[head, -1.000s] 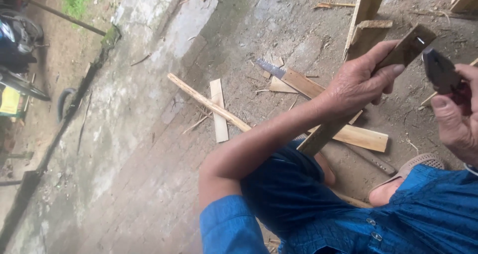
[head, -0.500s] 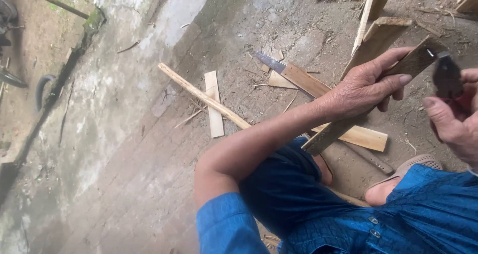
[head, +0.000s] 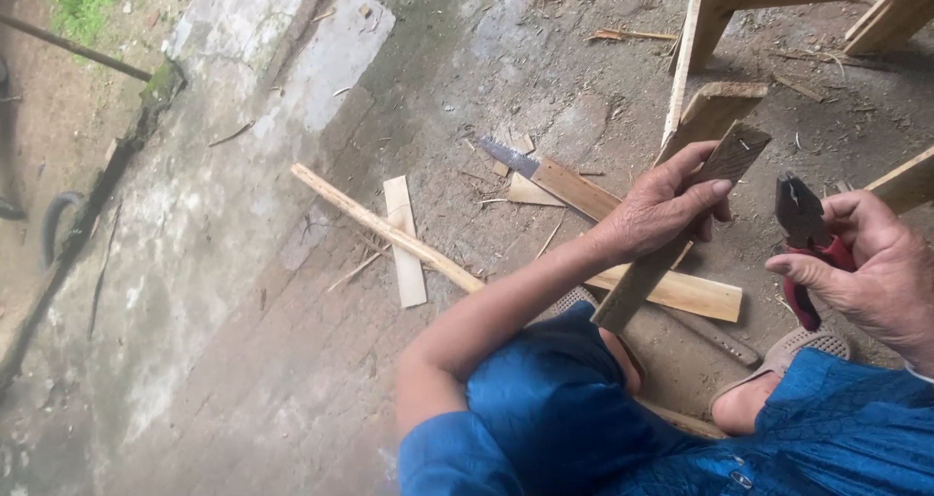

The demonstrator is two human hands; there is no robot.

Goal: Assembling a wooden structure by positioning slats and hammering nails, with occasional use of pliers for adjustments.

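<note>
Head view — wood strip [head: 681, 238] up-right, tilted

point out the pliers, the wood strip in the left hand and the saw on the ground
pliers [head: 800, 214], head view, on the dark metal jaws
wood strip [head: 637, 287], head view, on its lower shaft
saw [head: 574, 188], head view, on the wooden handle

1. The wooden stick [head: 681, 233] was a flat, weathered, brownish strip with a squared top end. It stood tilted, top end up and to the right, lower end down near the blue-clad knee. It was gripped around its upper part, off the ground.
2. The pliers [head: 806, 238] had dark metal jaws and red handles. They pointed upward with the jaws just parted, the handles enclosed in the grip. They sat just right of the stick's top end, not touching it.
</note>
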